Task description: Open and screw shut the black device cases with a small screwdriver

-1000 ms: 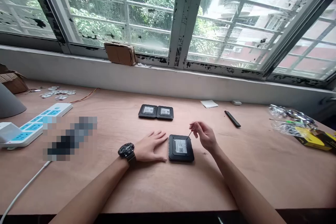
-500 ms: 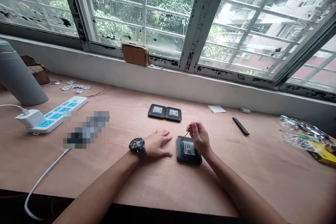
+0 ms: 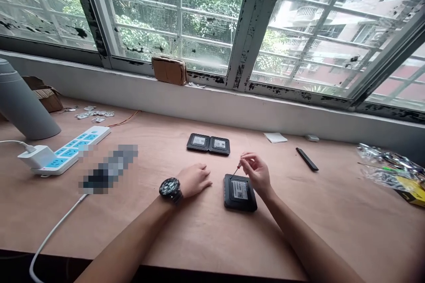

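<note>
Pinched in the fingers of my right hand (image 3: 258, 176) is a small screwdriver (image 3: 237, 170) with a reddish handle. Its thin shaft points down at the upper left corner of a flat black case (image 3: 239, 201) with a white printed label; whether the tip touches, I cannot tell. My left hand (image 3: 195, 180), with a black watch (image 3: 170, 189) on its wrist, lies on the table left of the case, fingers loosely stretched and holding nothing. Beyond the hands, two joined black squares (image 3: 208, 149) with white labels lie flat.
On the left are a power strip (image 3: 71, 150) with a white charger (image 3: 36, 159), a grey cylinder (image 3: 29, 106) and a blurred-out object (image 3: 109, 170). A black bar (image 3: 307, 159), white square (image 3: 275, 137) and plastic-wrapped items (image 3: 392, 168) lie right. A cardboard box (image 3: 169, 70) sits on the sill.
My left hand has drawn back slightly left, its fingers less spread. My right hand has shifted a little right, showing more of the screwdriver. The view has tilted slightly.
</note>
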A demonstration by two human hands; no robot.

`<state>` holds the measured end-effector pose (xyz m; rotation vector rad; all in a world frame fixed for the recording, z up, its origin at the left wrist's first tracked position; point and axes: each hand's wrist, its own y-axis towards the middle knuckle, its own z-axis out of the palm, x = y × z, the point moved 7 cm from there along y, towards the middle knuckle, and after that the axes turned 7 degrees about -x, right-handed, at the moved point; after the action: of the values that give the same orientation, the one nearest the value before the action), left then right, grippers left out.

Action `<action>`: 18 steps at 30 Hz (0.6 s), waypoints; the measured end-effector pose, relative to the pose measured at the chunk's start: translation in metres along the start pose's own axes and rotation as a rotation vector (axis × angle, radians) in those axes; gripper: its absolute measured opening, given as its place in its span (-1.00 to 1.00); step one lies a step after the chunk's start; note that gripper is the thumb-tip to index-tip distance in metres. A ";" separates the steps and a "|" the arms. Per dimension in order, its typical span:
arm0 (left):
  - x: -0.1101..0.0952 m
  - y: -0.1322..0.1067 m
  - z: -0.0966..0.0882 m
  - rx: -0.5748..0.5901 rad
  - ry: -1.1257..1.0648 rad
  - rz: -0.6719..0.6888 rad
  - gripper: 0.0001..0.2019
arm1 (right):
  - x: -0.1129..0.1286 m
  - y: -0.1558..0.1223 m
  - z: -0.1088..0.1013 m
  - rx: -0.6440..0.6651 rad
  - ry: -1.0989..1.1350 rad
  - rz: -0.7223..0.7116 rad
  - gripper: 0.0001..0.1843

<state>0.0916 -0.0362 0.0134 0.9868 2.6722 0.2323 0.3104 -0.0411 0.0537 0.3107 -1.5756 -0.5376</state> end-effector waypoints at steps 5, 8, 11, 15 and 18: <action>0.003 0.004 0.001 -0.084 -0.039 -0.017 -0.77 | 0.002 0.015 -0.076 -0.317 -0.072 -0.120 -0.71; -0.021 0.007 0.003 -0.198 -0.098 0.111 -0.53 | -0.006 0.013 -0.114 -0.322 -0.369 -0.209 -0.69; -0.056 0.008 0.017 -0.153 -0.131 0.283 -0.29 | -0.023 0.004 -0.126 -0.168 -0.691 -0.243 -0.69; -0.079 0.001 0.028 -0.079 -0.067 0.345 -0.30 | -0.046 -0.005 -0.117 0.071 -0.904 -0.196 -0.65; -0.076 -0.016 0.019 -0.135 0.019 0.340 -0.37 | -0.047 -0.007 -0.107 0.144 -0.915 -0.181 -0.66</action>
<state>0.1436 -0.0971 0.0074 1.3933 2.4516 0.4869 0.4193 -0.0392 0.0105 0.3381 -2.4940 -0.7660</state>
